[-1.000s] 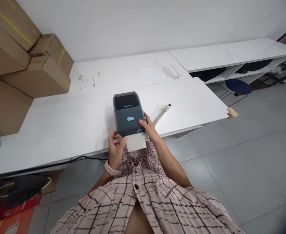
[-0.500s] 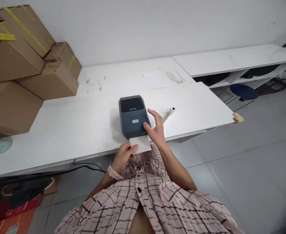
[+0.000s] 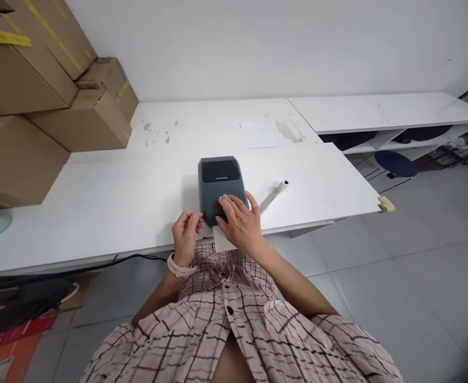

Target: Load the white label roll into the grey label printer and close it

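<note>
A dark grey label printer (image 3: 221,181) sits near the front edge of the white table. My right hand (image 3: 241,223) lies across its front top, fingers stretched out over the light button, holding nothing. From the printer's front a white paper label (image 3: 221,240) hangs past the table edge, partly covered by that hand. My left hand (image 3: 186,234), with a pale watch on its wrist, is beside the printer's front left corner. Its fingers are curled in, and I see nothing in them. A small white paper roll (image 3: 285,184) lies right of the printer, its strip trailing towards it.
Stacked cardboard boxes (image 3: 98,119) occupy the table's left side. A flat white sheet (image 3: 257,135) lies farther back on the table (image 3: 146,186). A padded corner guard (image 3: 386,205) covers the right table corner, with a blue stool (image 3: 395,163) beyond. A black cable (image 3: 98,266) runs below the front edge.
My left hand has let go of the label and moved left to the printer's corner. My right hand has shifted from the printer's right edge onto its top, over the button.
</note>
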Action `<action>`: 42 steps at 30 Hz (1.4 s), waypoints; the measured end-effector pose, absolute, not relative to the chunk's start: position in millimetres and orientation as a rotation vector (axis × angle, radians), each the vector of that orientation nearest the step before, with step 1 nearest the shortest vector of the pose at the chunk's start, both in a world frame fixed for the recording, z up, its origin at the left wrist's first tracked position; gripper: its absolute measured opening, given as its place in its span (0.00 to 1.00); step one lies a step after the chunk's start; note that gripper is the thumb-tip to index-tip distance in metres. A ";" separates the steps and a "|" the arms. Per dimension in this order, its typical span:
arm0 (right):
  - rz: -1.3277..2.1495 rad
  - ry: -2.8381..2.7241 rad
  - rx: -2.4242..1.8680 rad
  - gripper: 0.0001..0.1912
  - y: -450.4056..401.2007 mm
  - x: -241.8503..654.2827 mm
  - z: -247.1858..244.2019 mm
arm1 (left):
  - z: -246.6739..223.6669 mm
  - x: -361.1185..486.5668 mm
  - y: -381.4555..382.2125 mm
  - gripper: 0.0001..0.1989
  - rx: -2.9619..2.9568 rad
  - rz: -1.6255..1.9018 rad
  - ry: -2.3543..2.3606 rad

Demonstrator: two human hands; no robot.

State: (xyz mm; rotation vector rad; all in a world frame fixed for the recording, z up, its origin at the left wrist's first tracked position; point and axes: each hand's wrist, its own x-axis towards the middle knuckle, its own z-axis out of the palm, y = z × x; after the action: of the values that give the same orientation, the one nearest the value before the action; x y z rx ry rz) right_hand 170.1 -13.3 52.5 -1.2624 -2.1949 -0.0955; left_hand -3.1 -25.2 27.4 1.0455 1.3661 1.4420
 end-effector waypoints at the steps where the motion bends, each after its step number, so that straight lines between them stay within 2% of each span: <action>1: -0.022 -2.180 -1.272 0.20 -16.2 173.4 52.0 | 28.7 -1.4 -23.6 0.12 1.038 1.470 1.369; 6: 0.230 -2.071 -1.310 0.26 -27.6 176.4 47.8 | 25.2 -2.9 -24.0 0.15 0.992 1.500 1.435; 14: 0.357 -2.009 -1.324 0.20 -21.8 165.2 59.7 | 13.8 -5.3 -18.8 0.17 1.060 1.454 1.475; 20: 0.642 -1.553 -1.321 0.31 -32.9 185.2 38.6 | 12.6 2.5 -20.4 0.30 1.136 1.339 1.449; 23: 0.881 -1.353 -1.281 0.36 -34.8 188.7 32.1 | 12.6 4.0 -20.7 0.31 1.193 1.349 1.442; 28: 1.131 -1.215 -1.163 0.35 -28.7 199.5 46.5 | 16.8 4.6 -16.2 0.31 1.191 1.404 1.430; 32: 1.179 -1.209 -1.155 0.36 -28.2 203.0 52.4 | 16.9 5.9 -14.9 0.31 1.164 1.427 1.410; 38: 1.131 -1.170 -1.141 0.38 -33.0 195.3 36.0 | 4.4 11.1 -19.2 0.29 1.180 1.503 1.395; 42: 1.109 -1.207 -1.067 0.37 -24.9 200.4 45.7 | 19.7 7.9 -9.9 0.28 1.232 1.577 1.312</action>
State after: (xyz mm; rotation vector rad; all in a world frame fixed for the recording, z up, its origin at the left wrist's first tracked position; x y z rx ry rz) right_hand 200.4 -24.9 45.7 -1.0667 -1.2066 1.1089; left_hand 7.9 -9.9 19.7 1.2317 1.3119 1.5768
